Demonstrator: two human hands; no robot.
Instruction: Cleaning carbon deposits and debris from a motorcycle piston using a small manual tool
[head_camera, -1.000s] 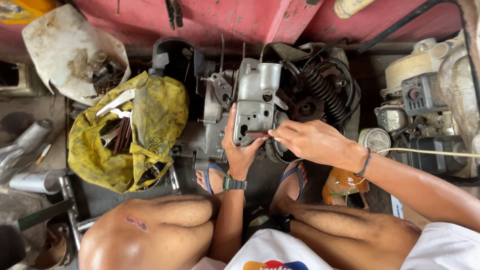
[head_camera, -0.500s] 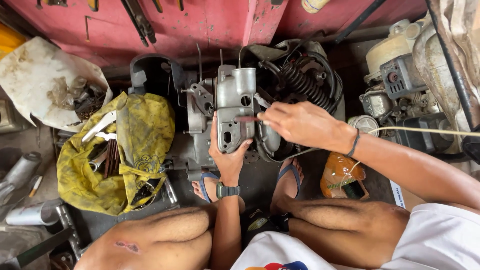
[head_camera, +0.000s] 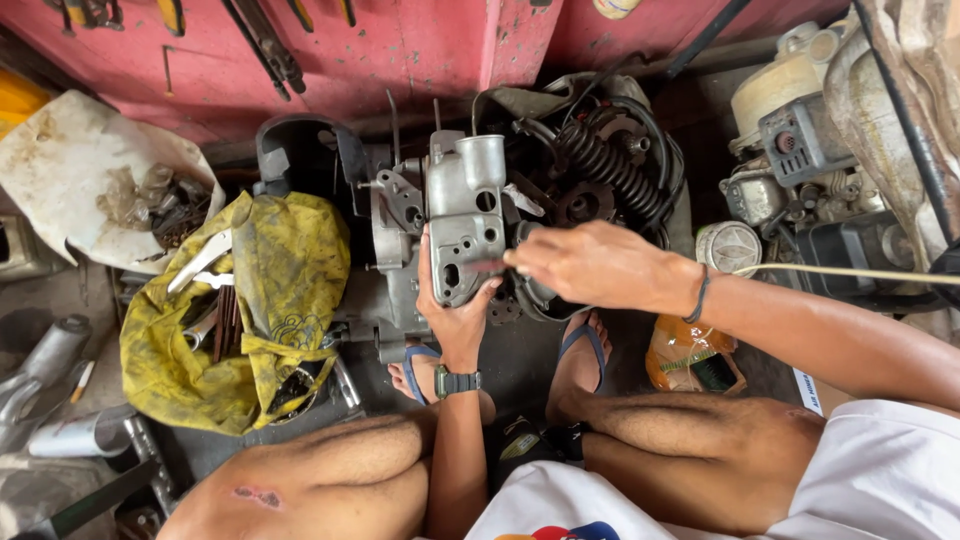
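Observation:
A grey metal engine casing stands upright on the floor between my feet. My left hand, with a watch at the wrist, grips its lower edge from below. My right hand reaches in from the right, its fingertips pinched together on a small thin object at the casing's face; what it pinches is too small to make out. Behind the casing lie a black coiled spring and cables.
A yellow cloth bag with wrenches and tools lies at the left. A dirty white plastic bag holds small parts at the far left. A red panel with hanging tools runs behind. Another engine sits at the right.
The view has shifted slightly downward. My left hand keeps its hold on the casing, and my right hand stays at the casing's face with little movement.

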